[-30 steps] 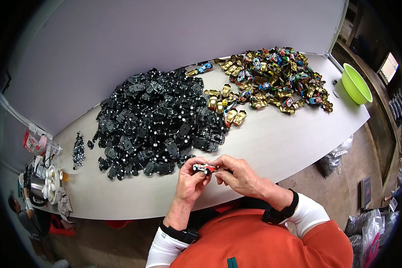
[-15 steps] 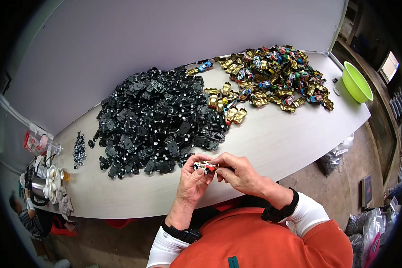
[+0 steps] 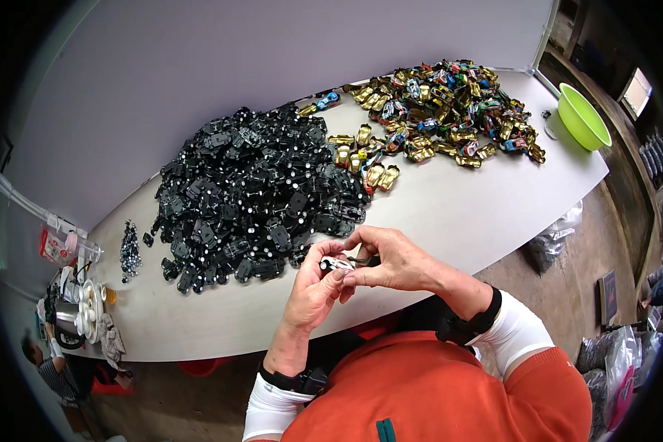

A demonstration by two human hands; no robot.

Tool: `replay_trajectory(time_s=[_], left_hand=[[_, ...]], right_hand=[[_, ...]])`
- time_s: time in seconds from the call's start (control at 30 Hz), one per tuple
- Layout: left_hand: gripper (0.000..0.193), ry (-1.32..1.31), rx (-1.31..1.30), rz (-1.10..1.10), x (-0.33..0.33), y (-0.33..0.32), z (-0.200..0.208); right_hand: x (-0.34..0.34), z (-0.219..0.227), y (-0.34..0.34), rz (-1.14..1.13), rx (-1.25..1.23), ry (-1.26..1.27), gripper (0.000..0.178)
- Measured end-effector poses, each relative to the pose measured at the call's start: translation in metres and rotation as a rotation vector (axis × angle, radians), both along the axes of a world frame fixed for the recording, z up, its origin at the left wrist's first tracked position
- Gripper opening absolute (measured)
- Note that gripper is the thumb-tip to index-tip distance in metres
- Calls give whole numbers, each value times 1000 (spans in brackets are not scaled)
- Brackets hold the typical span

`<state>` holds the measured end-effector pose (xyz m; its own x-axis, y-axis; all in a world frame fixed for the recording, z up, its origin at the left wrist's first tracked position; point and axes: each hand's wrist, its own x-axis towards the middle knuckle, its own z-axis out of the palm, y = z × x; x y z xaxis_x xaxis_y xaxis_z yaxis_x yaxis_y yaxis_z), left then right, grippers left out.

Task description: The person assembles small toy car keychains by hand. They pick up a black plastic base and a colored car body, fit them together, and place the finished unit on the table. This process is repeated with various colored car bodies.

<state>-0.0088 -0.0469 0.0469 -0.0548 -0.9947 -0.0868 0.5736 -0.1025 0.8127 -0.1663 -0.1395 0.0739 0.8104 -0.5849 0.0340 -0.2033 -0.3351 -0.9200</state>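
Note:
A small toy car (image 3: pixel 337 264), white with other colours and a dark wheel showing, is pinched in my left hand (image 3: pixel 307 293) just above the front of the table. My right hand (image 3: pixel 392 259) is closed right beside it, its thumb and fingertips against the car's right end. A small dark piece (image 3: pixel 372 261) shows between the right fingers; its kind is too hidden to tell. Beyond my hands lies a big heap of black toy car chassis (image 3: pixel 243 191) with small wheels. Farther right, coloured and gold toy car bodies (image 3: pixel 449 110) form another heap.
On the table's left lies a strip of small shiny parts (image 3: pixel 130 250), near cups on a tray (image 3: pixel 90 313). A green bowl (image 3: pixel 583 118) stands at the right end. A wall panel (image 3: pixel 272 51) backs the table (image 3: pixel 449 236). Another person (image 3: pixel 59 368) is at far left.
The toy car has been turned between my hands, showing more white now. My right hand has shifted slightly up and its fingers now curl over the dark piece.

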Motion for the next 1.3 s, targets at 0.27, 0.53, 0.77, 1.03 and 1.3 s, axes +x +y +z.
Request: replay_trajectory(time_s=[0.27,0.53,0.77,1.03,1.3], left_hand=[[26,240,61,268,-5,-4,-26],[24,-525,-58,251,-1,6,-18],[16,-33,84,182,1,4,-31],[32,446,4,163,7,1,-46],[36,465,-48,172,11,0,-45]], right_hand=[[15,-30,12,-228,-14,-238,34],[6,-29,-2,-113,92,-189,32],[9,-25,-3,-239,220,-176,18],[7,-41,-6,-176,480,-482,25],[2,-37,2,-135,158,-524,38]])
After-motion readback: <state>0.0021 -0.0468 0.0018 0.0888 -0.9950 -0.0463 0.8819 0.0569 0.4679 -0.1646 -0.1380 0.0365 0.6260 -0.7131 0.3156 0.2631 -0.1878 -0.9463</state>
